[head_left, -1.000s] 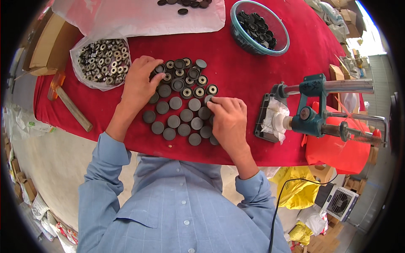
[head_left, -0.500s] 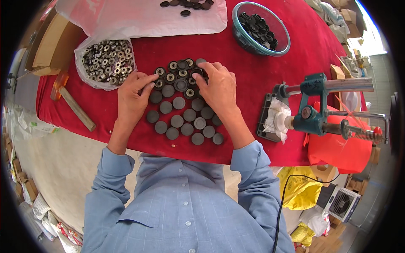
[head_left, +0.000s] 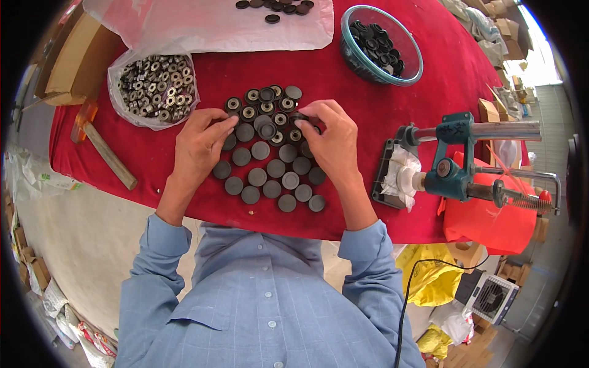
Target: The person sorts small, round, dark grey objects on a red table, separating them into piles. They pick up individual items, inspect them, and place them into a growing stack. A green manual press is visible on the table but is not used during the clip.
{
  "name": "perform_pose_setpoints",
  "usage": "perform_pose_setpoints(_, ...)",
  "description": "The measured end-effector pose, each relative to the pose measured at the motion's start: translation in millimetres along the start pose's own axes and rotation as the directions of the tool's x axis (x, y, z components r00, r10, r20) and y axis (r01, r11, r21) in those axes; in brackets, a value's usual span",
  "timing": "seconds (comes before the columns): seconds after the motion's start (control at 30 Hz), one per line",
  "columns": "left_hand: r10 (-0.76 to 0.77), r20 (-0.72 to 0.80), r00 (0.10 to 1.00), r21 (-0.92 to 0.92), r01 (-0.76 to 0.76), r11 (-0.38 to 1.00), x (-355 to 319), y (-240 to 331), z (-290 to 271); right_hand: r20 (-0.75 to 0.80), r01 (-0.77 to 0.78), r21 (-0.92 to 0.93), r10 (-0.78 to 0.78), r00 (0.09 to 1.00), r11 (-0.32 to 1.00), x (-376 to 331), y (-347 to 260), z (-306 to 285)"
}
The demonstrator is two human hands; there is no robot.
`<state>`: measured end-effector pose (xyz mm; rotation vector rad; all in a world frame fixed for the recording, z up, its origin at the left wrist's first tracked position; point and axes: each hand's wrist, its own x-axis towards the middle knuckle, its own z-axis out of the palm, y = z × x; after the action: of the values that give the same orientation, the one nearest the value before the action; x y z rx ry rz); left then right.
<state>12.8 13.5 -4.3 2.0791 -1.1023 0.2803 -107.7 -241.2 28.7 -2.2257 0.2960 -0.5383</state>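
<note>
A cluster of round dark-grey caps (head_left: 275,167) lies on the red cloth in front of me. At its far side, several round pieces show metal ring bearings (head_left: 248,113) seated in their centres. My right hand (head_left: 328,132) pinches a black round cap (head_left: 299,116) at the cluster's right edge, partly hidden by the fingers. At the left edge, my left hand (head_left: 205,138) has thumb and index finger pinched together beside a bearing-fitted piece; what lies between them is too small to tell. A loose black cap (head_left: 267,130) rests tilted on the pieces between my hands.
A clear bag of metal bearings (head_left: 195,101) sits at the far left, near a wooden-handled hammer (head_left: 110,156). A clear bowl (head_left: 419,67) of black caps stands at the far right. Nearer right is a green hand press (head_left: 451,162). White sheeting (head_left: 264,37) with dark discs lies at the back.
My right hand has moved right and slightly nearer, uncovering a bearing-fitted piece. A black cap in the middle has shifted slightly. My left hand has moved slightly right and nearer, still pinched.
</note>
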Motion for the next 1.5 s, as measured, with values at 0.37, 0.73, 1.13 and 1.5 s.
perform_pose_setpoints(0.37, -0.096, -0.014, 0.995, -0.132, 0.094, 0.987, -3.6, 0.0, 4.9, -0.069, 0.178, -0.157, -0.191, 0.979, 0.971, -23.6, 0.3, 4.2)
perform_pose_setpoints(0.73, -0.166, -0.032, 0.986, -0.189, 0.157, 0.969, -3.8, 3.3, 3.1, 0.134, 0.328, -0.367, -0.299, 0.945, 0.871, -35.6, 0.2, 5.5)
perform_pose_setpoints(1.13, -0.198, -0.067, 0.978, -0.209, 0.180, 0.961, -7.8, 8.8, 0.4, 0.190, 0.352, -0.579, -0.298, 0.936, 0.735, -48.8, -11.5, 2.4)
perform_pose_setpoints(1.5, -0.145, -0.017, 0.989, -0.133, 0.142, 0.981, -9.8, 3.3, 7.3, 0.095, 0.207, -0.392, -0.184, 0.978, 0.896, -21.4, -24.0, 43.6)
